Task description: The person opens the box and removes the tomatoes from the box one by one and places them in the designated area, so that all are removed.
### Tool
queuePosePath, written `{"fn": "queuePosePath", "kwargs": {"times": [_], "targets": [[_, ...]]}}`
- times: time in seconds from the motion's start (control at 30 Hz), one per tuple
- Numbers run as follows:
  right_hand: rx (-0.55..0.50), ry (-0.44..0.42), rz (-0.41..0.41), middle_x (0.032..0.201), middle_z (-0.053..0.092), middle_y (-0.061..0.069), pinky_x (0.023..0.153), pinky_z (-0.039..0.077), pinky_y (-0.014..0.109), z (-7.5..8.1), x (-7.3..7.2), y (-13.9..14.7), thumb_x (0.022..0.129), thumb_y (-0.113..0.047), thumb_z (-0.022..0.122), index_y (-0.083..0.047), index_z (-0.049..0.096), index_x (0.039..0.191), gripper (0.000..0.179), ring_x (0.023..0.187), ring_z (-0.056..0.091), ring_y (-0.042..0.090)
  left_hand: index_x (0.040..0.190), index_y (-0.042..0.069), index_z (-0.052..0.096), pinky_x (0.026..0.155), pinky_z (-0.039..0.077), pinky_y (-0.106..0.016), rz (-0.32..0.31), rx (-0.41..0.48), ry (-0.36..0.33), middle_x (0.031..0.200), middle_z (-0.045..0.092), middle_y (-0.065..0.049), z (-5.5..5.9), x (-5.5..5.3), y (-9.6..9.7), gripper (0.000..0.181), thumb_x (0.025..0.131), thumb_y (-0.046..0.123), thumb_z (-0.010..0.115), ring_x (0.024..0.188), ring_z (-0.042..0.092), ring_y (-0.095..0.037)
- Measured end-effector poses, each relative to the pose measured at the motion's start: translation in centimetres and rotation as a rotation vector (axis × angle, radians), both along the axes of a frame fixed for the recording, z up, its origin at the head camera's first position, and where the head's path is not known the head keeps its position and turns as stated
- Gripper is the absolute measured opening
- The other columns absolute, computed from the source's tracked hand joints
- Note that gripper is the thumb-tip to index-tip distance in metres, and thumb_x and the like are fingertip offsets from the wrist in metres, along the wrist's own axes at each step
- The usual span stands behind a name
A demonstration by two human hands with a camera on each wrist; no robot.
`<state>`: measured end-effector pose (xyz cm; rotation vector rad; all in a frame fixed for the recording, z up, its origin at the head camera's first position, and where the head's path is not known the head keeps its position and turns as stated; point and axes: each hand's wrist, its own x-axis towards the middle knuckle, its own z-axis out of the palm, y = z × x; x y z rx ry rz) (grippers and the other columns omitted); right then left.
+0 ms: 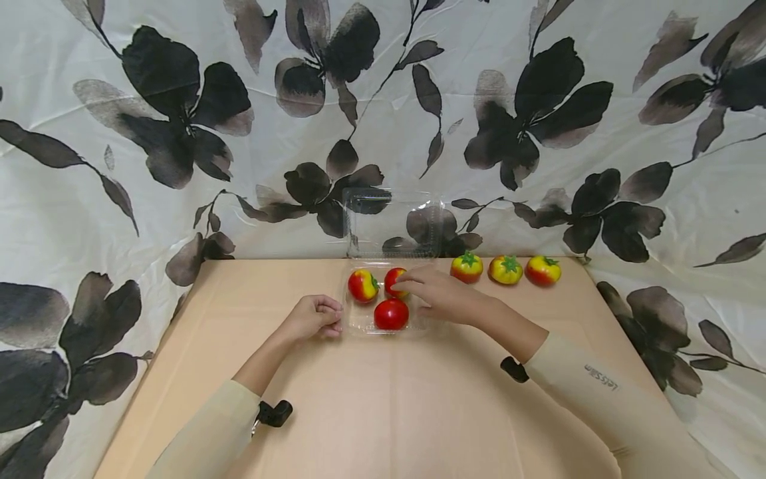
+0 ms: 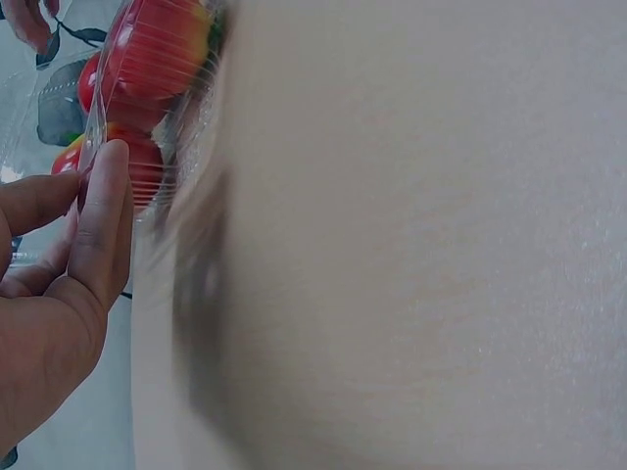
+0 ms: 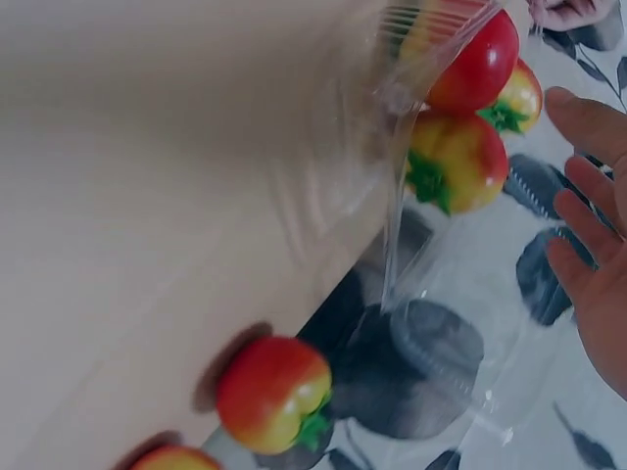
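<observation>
The right hand (image 1: 439,293) covered part of a red-and-yellow tomato-like fruit (image 1: 392,279) at the far side of a clear clamshell box (image 1: 359,324); its fingers were loosely extended, grasping nothing, though whether a fingertip brushed the fruit was hard to tell. The left hand (image 1: 311,317) pinched the box's left edge between thumb and fingers, a grip clear only from the left wrist. The see-through walls nearly vanished against the desk (image 1: 335,412), and the raised lid (image 1: 391,223) blurred into the floral cloth (image 1: 419,133) behind. Both sleeves ran out of the picture.

The box was thin, glossy, ribbed plastic. Inside, a smooth round red fruit (image 1: 391,314) and a two-toned one (image 1: 362,286) sat near the partly covered fruit. Three squat, shiny fruits (image 1: 505,270) with star-shaped green calyxes lined the desk's far edge, right of the box.
</observation>
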<state>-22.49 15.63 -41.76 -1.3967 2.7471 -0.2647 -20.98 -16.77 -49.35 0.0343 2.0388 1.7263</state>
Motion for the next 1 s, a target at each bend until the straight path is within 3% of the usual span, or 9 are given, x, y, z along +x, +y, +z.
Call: {"fn": "queuePosePath", "kwargs": {"times": [0.17,0.3,0.67,1.0], "targets": [[0.084,0.016,0.079,0.139,0.065,0.003,0.107,0.057,0.043,-0.7,-0.3,-1.9,0.081,-0.02,0.09,-0.018,0.064,0.139,0.064,0.133,0.057,0.027,0.12,-0.018,0.055,0.066,0.067,-0.033,0.003,0.011,-0.004,0.082,0.068,-0.012,-0.1,0.0,0.1,0.024,0.099,-0.007,0.061,0.067,0.07,-0.017],[0.117,-0.023,0.103,0.138,0.064,0.004,0.106,0.057,0.042,-1.3,-0.4,-2.9,0.084,-0.023,0.087,-0.019,0.063,0.138,0.059,0.131,0.056,0.026,0.12,-0.018,0.055,0.067,0.067,-0.034,0.004,0.009,-0.008,0.081,0.067,-0.011,-0.1,0.0,0.1,0.024,0.099,-0.007,0.061,0.067,0.07,-0.018],[0.282,-0.02,0.181,0.145,0.058,0.005,0.111,0.054,0.042,-2.4,-0.8,-4.6,0.092,-0.027,0.08,-0.025,0.06,0.143,0.055,0.136,0.053,0.025,0.119,-0.018,0.056,0.066,0.067,-0.034,0.02,0.002,-0.015,0.083,0.068,-0.014,0.1,0.0,0.2,0.024,0.098,-0.008,0.061,0.065,0.07,-0.018],[0.372,0.123,0.276,0.142,0.059,0.006,0.11,0.055,0.038,-3.4,-1.1,-5.7,0.097,-0.024,0.073,-0.026,0.061,0.141,0.046,0.129,0.058,0.024,0.12,-0.019,0.055,0.068,0.067,-0.035,0.01,-0.004,-0.006,0.081,0.068,-0.011,0.3,0.1,0.0,0.025,0.099,-0.008,0.06,0.066,0.071,-0.017]]}}
